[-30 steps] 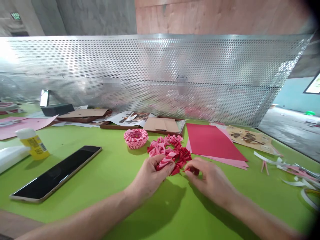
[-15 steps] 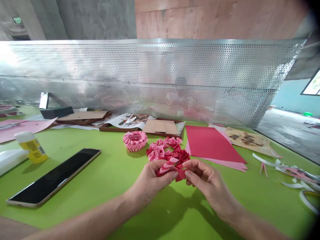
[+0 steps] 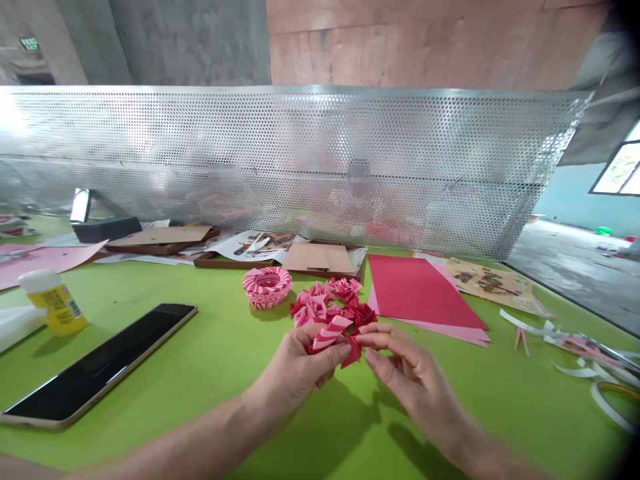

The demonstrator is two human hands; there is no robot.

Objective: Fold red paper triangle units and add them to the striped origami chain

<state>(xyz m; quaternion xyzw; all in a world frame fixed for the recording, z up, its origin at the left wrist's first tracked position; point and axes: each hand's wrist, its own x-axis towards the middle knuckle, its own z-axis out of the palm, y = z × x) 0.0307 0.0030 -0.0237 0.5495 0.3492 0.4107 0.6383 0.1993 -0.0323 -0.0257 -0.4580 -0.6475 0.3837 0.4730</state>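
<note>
My left hand [image 3: 303, 357] is closed on a strip of interlocked folded paper pieces [image 3: 331, 333], striped pink and red, with a plain red piece [image 3: 351, 351] at its right end. Just right of that end, my right hand [image 3: 405, 367] has its thumb and fingers apart; the index fingertip is close to the red piece, and whether it touches I cannot tell. Beyond the hands lies a heap of folded pink and red paper pieces [image 3: 320, 300]. To its left stands a small round bowl of woven folded paper [image 3: 267, 287].
On the green table lie a phone [image 3: 100, 367], a yellow glue bottle [image 3: 55, 303], and red and pink paper sheets [image 3: 425, 290]. Paper scraps and a roll of tape [image 3: 615, 400] are at the right. Shallow trays [image 3: 225, 260] line a perforated metal screen [image 3: 300, 147].
The fingers of my right hand have opened and come away from the red piece they were pinching. My left hand still grips the strip, and the red end now tilts downward.
</note>
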